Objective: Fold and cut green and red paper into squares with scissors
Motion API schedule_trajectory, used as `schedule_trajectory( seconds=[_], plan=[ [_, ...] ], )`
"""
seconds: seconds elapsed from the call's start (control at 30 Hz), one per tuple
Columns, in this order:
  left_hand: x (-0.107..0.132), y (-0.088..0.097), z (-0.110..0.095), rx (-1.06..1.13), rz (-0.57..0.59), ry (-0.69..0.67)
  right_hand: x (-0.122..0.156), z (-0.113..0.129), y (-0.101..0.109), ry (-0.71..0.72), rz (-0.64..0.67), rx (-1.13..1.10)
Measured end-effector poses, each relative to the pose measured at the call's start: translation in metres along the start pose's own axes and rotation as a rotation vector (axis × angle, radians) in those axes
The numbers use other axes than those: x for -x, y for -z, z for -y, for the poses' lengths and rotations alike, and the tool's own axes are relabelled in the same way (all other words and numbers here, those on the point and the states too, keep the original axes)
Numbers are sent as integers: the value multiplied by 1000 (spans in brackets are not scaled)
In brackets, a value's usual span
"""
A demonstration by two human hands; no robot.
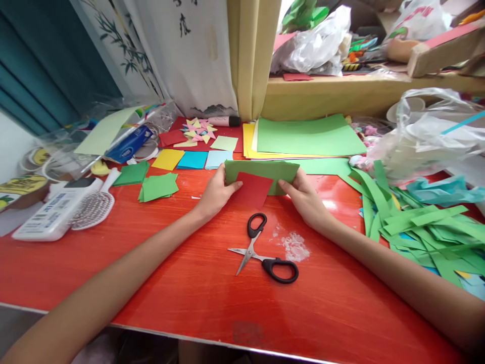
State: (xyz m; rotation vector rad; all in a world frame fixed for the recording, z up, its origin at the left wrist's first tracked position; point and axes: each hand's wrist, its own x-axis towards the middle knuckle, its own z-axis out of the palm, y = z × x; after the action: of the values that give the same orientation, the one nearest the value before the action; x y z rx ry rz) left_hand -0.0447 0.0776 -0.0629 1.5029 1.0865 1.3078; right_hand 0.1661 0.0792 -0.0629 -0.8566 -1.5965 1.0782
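Both my hands grip one green paper strip (pixel 261 167) above the middle of the table. My left hand (pixel 217 192) pinches its left end, and the thumb also touches the edge of a red paper square (pixel 254 191) that overlaps the strip's front. At the strip's right end, my right hand (pixel 301 194) is closed with the thumb in front. Just nearer to me lies a pair of scissors (pixel 250 253) with black handles and its blades apart. Whether the green paper is one sheet or several is hard to see.
Green paper scraps (pixel 424 222) heap up on the right beside a clear plastic bag (pixel 413 136). Large green sheets (pixel 306 135) lie at the back. On the left are small green squares (pixel 158 187), a hairbrush (pixel 93 208) and a white box-like container (pixel 53 212).
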Motion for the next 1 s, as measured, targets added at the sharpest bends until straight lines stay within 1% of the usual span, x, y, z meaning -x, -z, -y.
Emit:
schedule_trajectory(
  seconds=[0.1, 0.23, 0.37, 0.43, 0.57, 0.67, 0.73, 0.8, 0.9, 1.0],
  plan=[
    [1, 0, -1, -21, -22, -8, 1, 3, -1, 24, -6, -11],
    [0, 2, 1, -33, -16, 7, 0, -1, -1, 1, 32, -22],
    [-1, 2, 2, -12, 14, 9, -1, -5, 2, -18, 41, 88],
    [-1, 2, 1, -3, 18, 24, 0, -4, 2, -32, 30, 94],
    [0, 1, -2, -5, 6, 66, 1, 0, 1, -138, 50, -68],
    [2, 0, -5, -43, -49, 28, 0, 1, 1, -190, 46, -176],
    [3, 0, -6, -105, -84, -19, -1, 2, 1, -216, 35, -235],
    [4, 1, -6, -185, -82, -34, -2, 2, 1, -248, 23, -279],
    [4, 3, -6, -269, -70, -2, -3, 1, 3, -284, -16, -331],
    [5, 2, -7, -343, -76, 19, -4, -1, 5, -285, -64, -363]
  ],
)
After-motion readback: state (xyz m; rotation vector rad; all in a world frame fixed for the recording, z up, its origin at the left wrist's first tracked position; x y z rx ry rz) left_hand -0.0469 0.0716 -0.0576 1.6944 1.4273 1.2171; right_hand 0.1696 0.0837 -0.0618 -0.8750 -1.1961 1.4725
